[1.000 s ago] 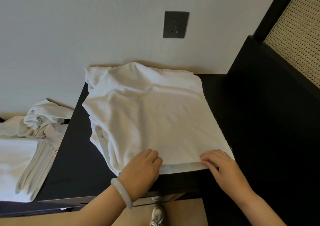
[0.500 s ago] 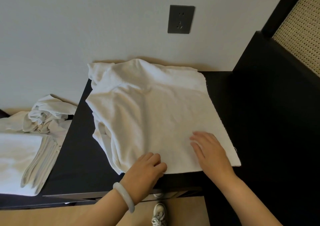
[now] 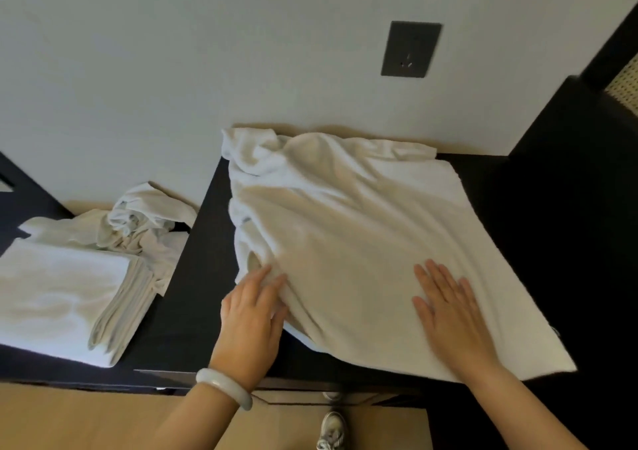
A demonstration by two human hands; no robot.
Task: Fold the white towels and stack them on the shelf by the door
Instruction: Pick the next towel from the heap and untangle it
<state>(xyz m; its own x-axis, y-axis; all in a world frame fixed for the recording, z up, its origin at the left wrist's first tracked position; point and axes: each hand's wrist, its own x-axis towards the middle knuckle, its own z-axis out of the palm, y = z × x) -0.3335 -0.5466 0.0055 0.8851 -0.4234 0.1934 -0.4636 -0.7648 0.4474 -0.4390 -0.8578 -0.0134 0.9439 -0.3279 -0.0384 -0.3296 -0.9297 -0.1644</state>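
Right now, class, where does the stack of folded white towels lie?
In the head view the folded stack lies at the left edge, on a dark ledge, nearer the camera than the crumpled towels and left of the left hand.

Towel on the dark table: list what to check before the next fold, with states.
1. The right hand lies flat on the towel: ok.
2. The left hand grips the towel's left edge: cannot tell, thumb hidden.
3. The towel lies smooth: not ok, bunched by the wall.
4. The folded stack is tidy: ok.
5. The loose pile behind it is folded: not ok.
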